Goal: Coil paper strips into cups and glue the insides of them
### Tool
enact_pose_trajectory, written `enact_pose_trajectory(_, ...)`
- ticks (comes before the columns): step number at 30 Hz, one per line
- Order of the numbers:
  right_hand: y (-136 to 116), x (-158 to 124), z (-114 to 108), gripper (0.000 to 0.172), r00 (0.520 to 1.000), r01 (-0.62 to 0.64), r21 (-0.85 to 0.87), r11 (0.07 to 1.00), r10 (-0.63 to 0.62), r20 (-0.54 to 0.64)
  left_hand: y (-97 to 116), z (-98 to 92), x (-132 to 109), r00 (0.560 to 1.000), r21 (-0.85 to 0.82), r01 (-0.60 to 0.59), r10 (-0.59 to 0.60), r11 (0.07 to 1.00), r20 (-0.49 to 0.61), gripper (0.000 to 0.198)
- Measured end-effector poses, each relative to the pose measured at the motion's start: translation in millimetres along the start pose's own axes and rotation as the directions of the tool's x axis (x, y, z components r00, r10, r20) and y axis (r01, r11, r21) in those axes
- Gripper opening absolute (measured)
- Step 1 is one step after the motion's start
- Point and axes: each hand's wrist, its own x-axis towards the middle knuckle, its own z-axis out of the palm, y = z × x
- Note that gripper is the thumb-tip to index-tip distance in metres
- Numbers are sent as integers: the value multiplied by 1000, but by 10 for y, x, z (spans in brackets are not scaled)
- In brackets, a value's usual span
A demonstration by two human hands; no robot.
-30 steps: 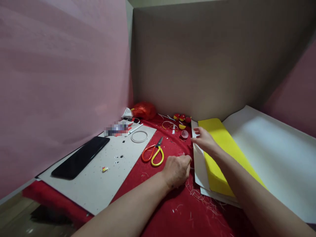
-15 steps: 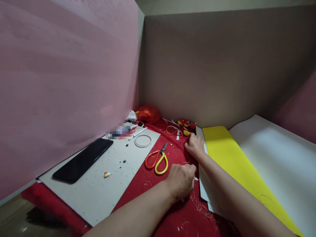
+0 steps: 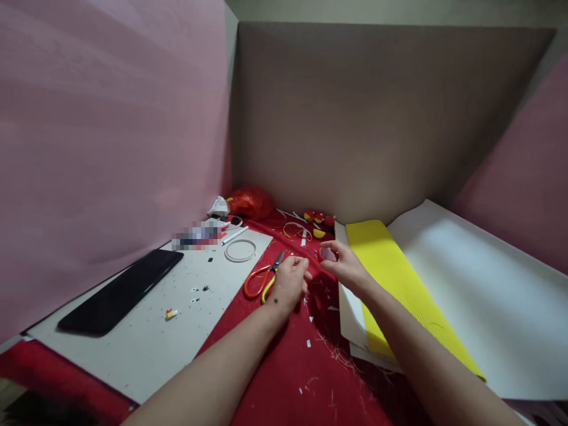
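My left hand [image 3: 290, 279] is closed, thumb and fingertips pressed together; what they hold, if anything, cannot be made out. It is over the yellow handle of the scissors [image 3: 264, 279], hiding part of it. My right hand [image 3: 348, 269] curls thumb and forefinger around a small, round, pinkish see-through piece [image 3: 328, 254], just right of my left hand. Beyond the right hand, a yellow half-round piece [image 3: 319, 234] lies on the red cloth [image 3: 275, 361], and several small red-and-yellow balls [image 3: 319, 217] sit near the back wall.
A grey board [image 3: 146, 337] on the left bears a black phone [image 3: 122, 290], a pale ring [image 3: 240, 250] and small scraps. Yellow corrugated sheet [image 3: 399, 284] and white sheets [image 3: 492, 284] lie at right. A red plastic bag [image 3: 251, 202] is in the back corner. Pink and brown walls enclose the surface.
My left hand has moved forward and now covers part of the scissors. The right hand has drawn back slightly from the yellow half-round piece, and the round see-through piece now shows between its fingers.
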Motion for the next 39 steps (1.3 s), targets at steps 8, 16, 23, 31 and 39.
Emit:
enact_pose_trajectory(8, -36, -496, -51, 52, 998, 63, 244, 968, -67, 10, 57, 51, -69, 972, -349, 139, -60, 927, 228, 34)
enact_pose_trajectory(16, 75, -694, -46, 47, 997, 36, 339, 940, -11, -75, 100, 84, -177, 926, -386, 199, -44, 901, 374, 35)
enact_pose_trajectory(23, 105, -780, -23, 37, 997, -9, 533, 846, 51, -64, 110, 104, -193, 914, -368, 214, -53, 905, 402, 38)
enact_pose_trajectory(31, -69, -914, -92, 37, 996, 69, 680, 730, -16, -84, 101, 67, -197, 944, -324, 194, -87, 926, 318, 37)
enact_pose_trajectory(39, -465, -1381, -317, 45, 931, 344, 696, 630, -327, -163, 20, 107, -135, 950, -278, 214, -133, 936, 282, 35)
